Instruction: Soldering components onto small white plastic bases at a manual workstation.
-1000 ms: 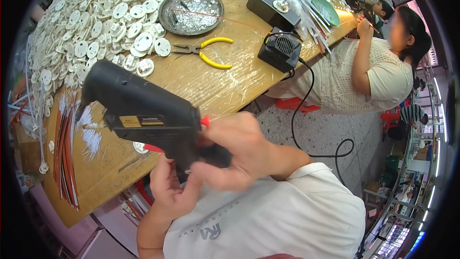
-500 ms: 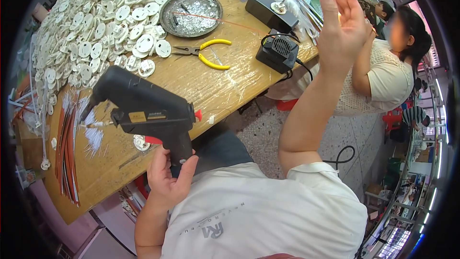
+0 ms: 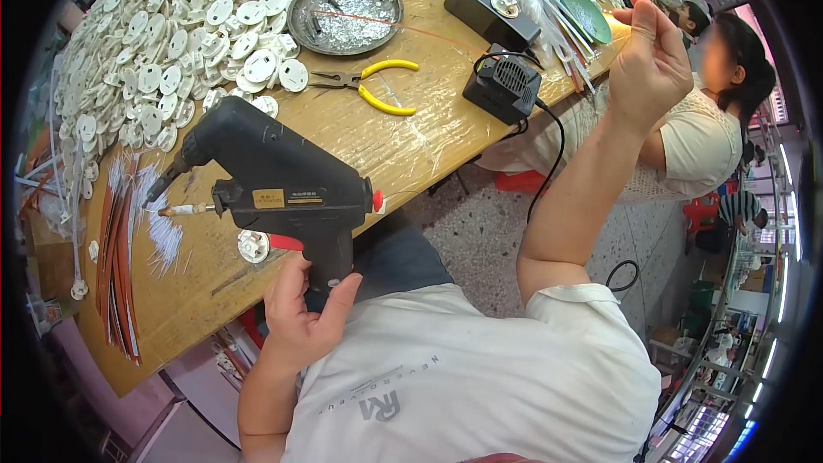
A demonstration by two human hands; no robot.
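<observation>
Head view: the left hand (image 3: 304, 326) grasps the gun (image 3: 287, 170) by its grip, near left over the table (image 3: 403, 154); the right hand (image 3: 653, 77), raised at right, has fingers pinched together (whether on anything, I cannot tell). Best keep the tip (image 3: 184, 209) clear of the white sticks (image 3: 166, 244).

Wood tbl (image 3: 343, 141) carries wht disc pile (image 3: 184, 43), rnd tray (image 3: 343, 51), yel-hdl pliers (image 3: 353, 81) & brn wires (image 3: 108, 249).
</observation>
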